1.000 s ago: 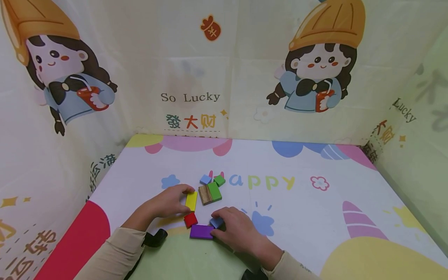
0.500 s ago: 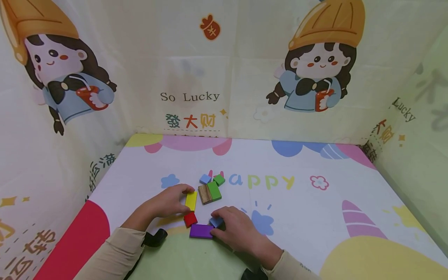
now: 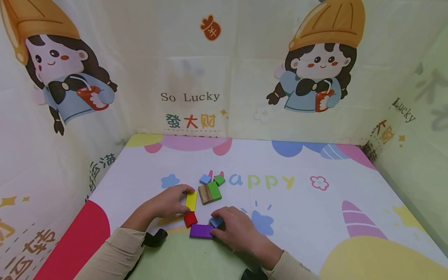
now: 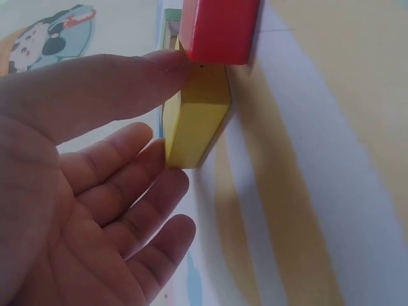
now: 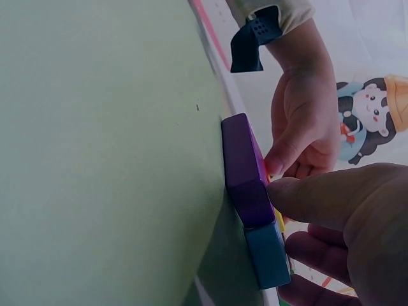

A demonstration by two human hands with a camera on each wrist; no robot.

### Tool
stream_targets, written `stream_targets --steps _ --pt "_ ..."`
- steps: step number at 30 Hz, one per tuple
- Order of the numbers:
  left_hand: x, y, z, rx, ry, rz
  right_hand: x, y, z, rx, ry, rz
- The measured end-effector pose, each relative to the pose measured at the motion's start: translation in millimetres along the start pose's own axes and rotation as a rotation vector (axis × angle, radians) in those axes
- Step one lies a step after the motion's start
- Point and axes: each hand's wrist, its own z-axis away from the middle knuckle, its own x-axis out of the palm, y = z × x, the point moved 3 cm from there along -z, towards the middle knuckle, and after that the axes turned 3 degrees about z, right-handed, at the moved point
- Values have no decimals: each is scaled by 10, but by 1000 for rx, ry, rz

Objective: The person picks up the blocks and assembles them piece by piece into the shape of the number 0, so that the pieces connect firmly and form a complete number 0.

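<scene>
My left hand [image 3: 170, 202] spans the flat yellow block [image 3: 191, 201], its thumb at the near end and index finger at the far end. In the left wrist view, the thumb lies where the yellow block [image 4: 196, 121] meets the red block [image 4: 220, 30]; the other fingers are loosely bent beside it. My right hand [image 3: 238, 229] holds a small blue block [image 3: 216, 222] at the right end of the purple block [image 3: 201, 231]. The right wrist view has the thumb against the purple block [image 5: 245, 172] and fingertips by the blue block [image 5: 266, 256].
Behind the hands, a wood-grain block [image 3: 205, 194] and a green block [image 3: 214, 191] lie side by side. A light blue cube [image 3: 205, 179] and a green cube [image 3: 219, 180] sit just beyond them. Printed cloth walls [image 3: 245, 85] enclose the patterned tabletop [image 3: 297, 214].
</scene>
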Motion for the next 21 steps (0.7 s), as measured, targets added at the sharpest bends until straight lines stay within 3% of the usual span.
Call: stream_targets --steps 21 --pt "10 0 9 -17 6 -3 2 3 -3 -3 -2 -9"
